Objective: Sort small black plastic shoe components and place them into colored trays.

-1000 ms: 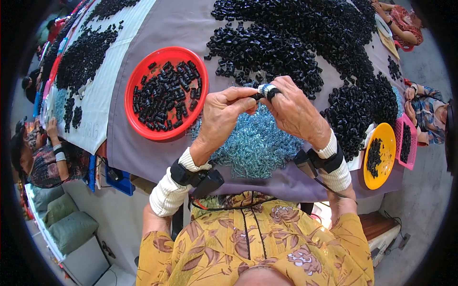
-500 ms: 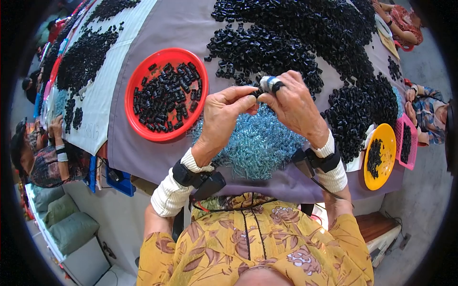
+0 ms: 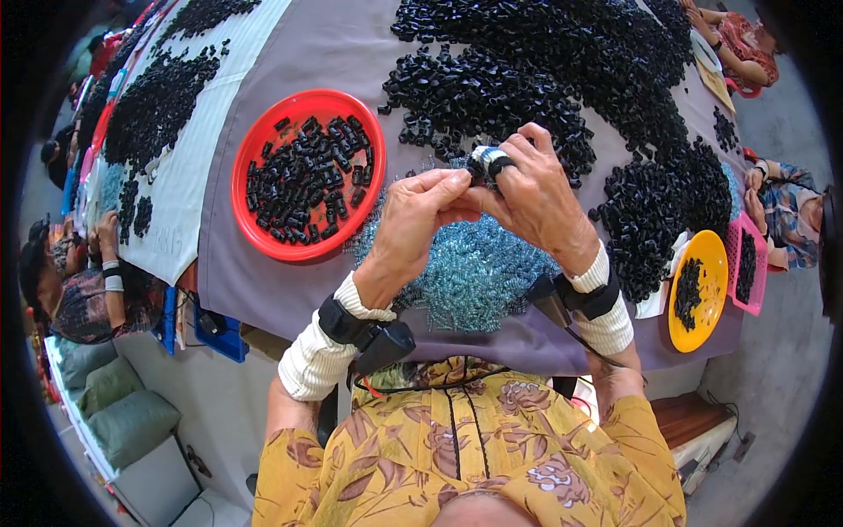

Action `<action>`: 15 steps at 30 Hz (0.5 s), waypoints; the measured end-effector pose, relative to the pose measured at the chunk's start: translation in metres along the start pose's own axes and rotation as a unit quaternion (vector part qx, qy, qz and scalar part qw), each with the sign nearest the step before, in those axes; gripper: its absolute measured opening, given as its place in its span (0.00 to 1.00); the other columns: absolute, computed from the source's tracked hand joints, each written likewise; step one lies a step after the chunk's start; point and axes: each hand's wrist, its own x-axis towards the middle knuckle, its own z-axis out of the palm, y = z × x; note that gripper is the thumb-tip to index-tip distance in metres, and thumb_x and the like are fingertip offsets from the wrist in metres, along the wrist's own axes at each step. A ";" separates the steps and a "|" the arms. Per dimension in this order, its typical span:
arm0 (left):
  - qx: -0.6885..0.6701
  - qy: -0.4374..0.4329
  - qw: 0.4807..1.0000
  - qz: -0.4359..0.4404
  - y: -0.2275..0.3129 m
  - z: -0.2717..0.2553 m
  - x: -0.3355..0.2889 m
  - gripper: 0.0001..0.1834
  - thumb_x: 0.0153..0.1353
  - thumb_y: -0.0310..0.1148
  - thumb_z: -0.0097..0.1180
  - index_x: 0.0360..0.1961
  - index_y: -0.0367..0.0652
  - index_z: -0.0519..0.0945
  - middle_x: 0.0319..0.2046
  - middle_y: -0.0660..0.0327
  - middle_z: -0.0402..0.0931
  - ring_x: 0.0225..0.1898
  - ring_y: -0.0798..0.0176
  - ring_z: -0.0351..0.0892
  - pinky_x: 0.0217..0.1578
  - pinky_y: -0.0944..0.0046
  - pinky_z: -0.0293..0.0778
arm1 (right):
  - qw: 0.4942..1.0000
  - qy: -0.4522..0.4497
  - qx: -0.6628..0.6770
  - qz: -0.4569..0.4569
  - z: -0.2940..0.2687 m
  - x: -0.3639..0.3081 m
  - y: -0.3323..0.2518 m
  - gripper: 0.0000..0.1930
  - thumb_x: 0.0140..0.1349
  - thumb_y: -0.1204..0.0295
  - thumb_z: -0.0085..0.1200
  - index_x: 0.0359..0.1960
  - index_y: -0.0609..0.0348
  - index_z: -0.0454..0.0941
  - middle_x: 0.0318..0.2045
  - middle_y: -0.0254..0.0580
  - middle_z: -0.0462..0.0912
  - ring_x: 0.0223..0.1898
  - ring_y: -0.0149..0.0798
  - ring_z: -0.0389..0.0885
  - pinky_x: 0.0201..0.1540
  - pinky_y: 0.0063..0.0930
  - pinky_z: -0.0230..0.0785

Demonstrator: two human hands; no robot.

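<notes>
My left hand (image 3: 408, 220) pinches a small black plastic piece (image 3: 475, 170) between thumb and fingertips. Against the same piece presses my right hand (image 3: 546, 206), its fingers curled and a white, blue and black wrap on one of them. The fingers partly cover the piece, so its exact shape is hidden. Both hands hover above a heap of small bluish metal springs (image 3: 479, 272). Beyond them spreads a large pile of loose black plastic pieces (image 3: 492, 88). To the left, a red round tray (image 3: 240, 215) holds many short black cylindrical parts.
A yellow plate (image 3: 716, 290) and a pink basket (image 3: 746, 303) with black pieces stand at the right edge of the purple cloth (image 3: 272, 285). Other people sit at the left and right. On the left lies another black pile (image 3: 158, 110) on white cloth.
Both hands stay together over the springs. My right fingers have shifted slightly left and down around the black piece, and my left thumb has moved up against it.
</notes>
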 end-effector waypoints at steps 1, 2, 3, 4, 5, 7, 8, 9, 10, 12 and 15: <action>-0.002 -0.015 1.000 0.004 -0.002 -0.003 0.001 0.12 0.66 0.30 0.51 0.44 0.32 0.78 0.38 0.56 0.81 0.40 0.64 0.81 0.44 0.62 0.78 | 1.000 0.007 0.009 -0.004 0.001 0.000 0.000 0.17 0.54 0.57 0.58 0.24 0.61 0.78 0.26 0.42 0.76 0.34 0.42 0.74 0.51 0.42 0.59; -0.004 -0.030 1.000 0.008 -0.003 -0.004 0.001 0.12 0.66 0.30 0.51 0.44 0.32 0.78 0.38 0.55 0.81 0.39 0.64 0.81 0.44 0.62 0.78 | 1.000 0.007 0.009 -0.004 0.000 0.000 0.000 0.17 0.54 0.57 0.58 0.24 0.61 0.78 0.26 0.42 0.76 0.34 0.42 0.74 0.51 0.42 0.59; -0.005 -0.030 1.000 0.008 -0.003 -0.004 0.001 0.12 0.66 0.30 0.51 0.44 0.32 0.78 0.38 0.55 0.81 0.39 0.64 0.81 0.44 0.62 0.78 | 1.000 0.003 0.001 0.004 -0.001 0.001 -0.002 0.18 0.54 0.56 0.58 0.24 0.61 0.77 0.25 0.42 0.76 0.34 0.42 0.74 0.50 0.41 0.59; -0.004 -0.028 1.000 0.008 -0.002 -0.002 0.000 0.12 0.66 0.30 0.51 0.43 0.32 0.78 0.38 0.56 0.81 0.39 0.64 0.81 0.44 0.62 0.78 | 1.000 0.000 -0.007 0.012 -0.002 0.001 -0.003 0.18 0.54 0.56 0.58 0.24 0.61 0.77 0.24 0.42 0.76 0.33 0.42 0.74 0.50 0.40 0.59; -0.003 -0.027 1.000 0.008 -0.002 -0.001 -0.001 0.11 0.66 0.30 0.50 0.43 0.33 0.78 0.38 0.56 0.81 0.39 0.64 0.81 0.44 0.62 0.78 | 1.000 0.000 -0.007 0.012 -0.002 0.001 -0.004 0.18 0.54 0.56 0.58 0.24 0.61 0.77 0.24 0.42 0.76 0.33 0.42 0.74 0.50 0.40 0.59; -0.004 -0.026 1.000 0.011 -0.002 0.001 -0.001 0.11 0.66 0.30 0.50 0.42 0.33 0.79 0.37 0.56 0.81 0.38 0.64 0.81 0.44 0.62 0.78 | 0.999 0.000 -0.031 0.025 0.000 0.000 -0.006 0.18 0.52 0.55 0.59 0.22 0.59 0.76 0.23 0.41 0.75 0.32 0.42 0.74 0.47 0.39 0.60; -0.005 -0.026 1.000 0.012 -0.002 0.001 -0.001 0.11 0.66 0.30 0.50 0.42 0.33 0.79 0.36 0.57 0.80 0.38 0.64 0.81 0.44 0.62 0.78 | 0.999 0.001 -0.031 0.024 0.000 0.000 -0.007 0.18 0.52 0.55 0.59 0.22 0.59 0.76 0.23 0.41 0.75 0.32 0.42 0.74 0.47 0.39 0.60; -0.006 -0.026 1.000 0.013 -0.001 0.002 -0.001 0.11 0.66 0.30 0.50 0.42 0.33 0.79 0.36 0.57 0.80 0.38 0.64 0.81 0.44 0.62 0.78 | 0.999 0.007 -0.018 0.028 0.000 0.000 -0.006 0.17 0.52 0.56 0.59 0.22 0.59 0.75 0.23 0.41 0.75 0.31 0.42 0.74 0.46 0.39 0.60; -0.005 -0.033 0.999 0.007 0.001 0.003 -0.002 0.11 0.66 0.30 0.50 0.42 0.33 0.79 0.36 0.57 0.80 0.38 0.64 0.81 0.43 0.62 0.78 | 0.999 0.013 -0.004 0.032 0.001 0.000 -0.006 0.17 0.52 0.57 0.60 0.21 0.58 0.74 0.22 0.40 0.75 0.31 0.42 0.74 0.45 0.39 0.60; -0.003 -0.040 0.999 0.003 0.001 0.003 -0.002 0.11 0.66 0.30 0.50 0.41 0.34 0.79 0.36 0.58 0.80 0.37 0.64 0.81 0.43 0.62 0.78 | 1.000 0.016 0.003 0.026 0.001 -0.001 -0.004 0.16 0.51 0.57 0.60 0.21 0.58 0.74 0.22 0.40 0.75 0.30 0.42 0.74 0.44 0.39 0.60; -0.011 -0.007 1.000 0.005 -0.004 0.001 -0.001 0.12 0.65 0.32 0.53 0.39 0.33 0.81 0.32 0.58 0.82 0.33 0.68 0.81 0.38 0.68 0.78 | 1.000 0.017 0.010 0.022 0.002 -0.001 -0.006 0.16 0.51 0.58 0.60 0.20 0.57 0.74 0.22 0.40 0.74 0.30 0.42 0.73 0.43 0.39 0.61</action>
